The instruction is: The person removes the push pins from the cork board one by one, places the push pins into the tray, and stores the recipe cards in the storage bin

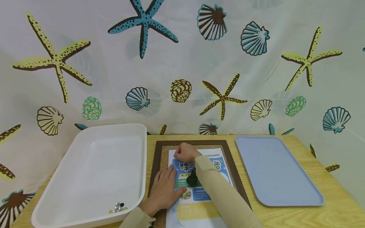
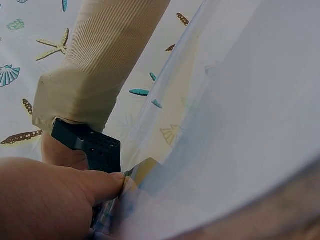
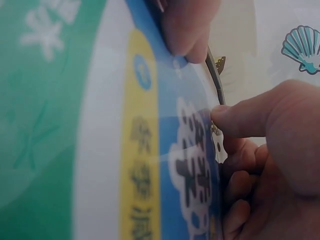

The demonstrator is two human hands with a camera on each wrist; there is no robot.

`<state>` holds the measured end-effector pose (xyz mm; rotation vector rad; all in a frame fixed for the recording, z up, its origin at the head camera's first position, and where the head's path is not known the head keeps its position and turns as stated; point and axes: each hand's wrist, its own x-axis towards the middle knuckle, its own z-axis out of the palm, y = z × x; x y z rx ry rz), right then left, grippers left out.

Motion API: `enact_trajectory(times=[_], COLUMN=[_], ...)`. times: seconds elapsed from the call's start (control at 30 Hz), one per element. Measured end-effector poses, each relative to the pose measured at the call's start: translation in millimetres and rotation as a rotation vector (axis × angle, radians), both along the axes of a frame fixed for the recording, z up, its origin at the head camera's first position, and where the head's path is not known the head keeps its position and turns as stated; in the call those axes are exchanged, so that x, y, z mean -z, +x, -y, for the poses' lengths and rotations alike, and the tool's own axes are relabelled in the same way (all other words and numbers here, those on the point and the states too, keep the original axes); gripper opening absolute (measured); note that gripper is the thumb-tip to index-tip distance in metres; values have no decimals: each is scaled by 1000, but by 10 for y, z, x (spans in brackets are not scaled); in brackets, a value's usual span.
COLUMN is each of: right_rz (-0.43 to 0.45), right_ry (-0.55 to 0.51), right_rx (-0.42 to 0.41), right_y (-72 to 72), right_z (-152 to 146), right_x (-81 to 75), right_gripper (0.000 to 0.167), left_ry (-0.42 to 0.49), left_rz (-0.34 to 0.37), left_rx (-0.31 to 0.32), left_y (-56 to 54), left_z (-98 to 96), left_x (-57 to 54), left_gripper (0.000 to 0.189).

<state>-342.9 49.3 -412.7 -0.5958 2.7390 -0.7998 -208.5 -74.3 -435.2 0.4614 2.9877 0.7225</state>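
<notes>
1. Glossy, blue-white-and-yellow printed paper poster (image 1: 188, 209), lying on a brown-framed rectangular corkboard (image 1: 157, 158), which probably backs it.
2. Left hand (image 1: 163, 191): fingers spread over the poster's left edge, seemingly steadying it.
3. Right hand (image 1: 186, 152): fingers curled at its top-left corner; cannot tell whether they pinch anything.
4. Left, within reach: deep white plastic tray (image 1: 91, 171), apparently keeping tiny clear, black and yellow pieces (image 1: 118, 207) together.

Glossy paper poster (image 1: 195, 211); matt cork board (image 1: 164, 160).
</notes>
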Motion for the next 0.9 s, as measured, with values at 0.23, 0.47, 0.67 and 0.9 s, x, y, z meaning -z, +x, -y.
enact_trajectory(times=[0.23, 0.47, 0.67, 0.9], right_rz=[31, 35, 77, 68], right_ry=[-32, -53, -85, -105], right_rx=[-21, -22, 26, 53], right_y=[-69, -119, -79, -32], right_z=[-5, -22, -23, -37], right_x=[29, 77, 61, 68], right_gripper=[23, 19, 18, 17], left_ry=[-7, 0, -3, -6], left_rz=[-7, -13, -8, -10], left_rx=[-2, -3, -1, -3], left_y=[-5, -11, -1, -10], left_z=[6, 9, -1, -6], left_x=[2, 1, -13, 3], left_gripper=[76, 75, 75, 75])
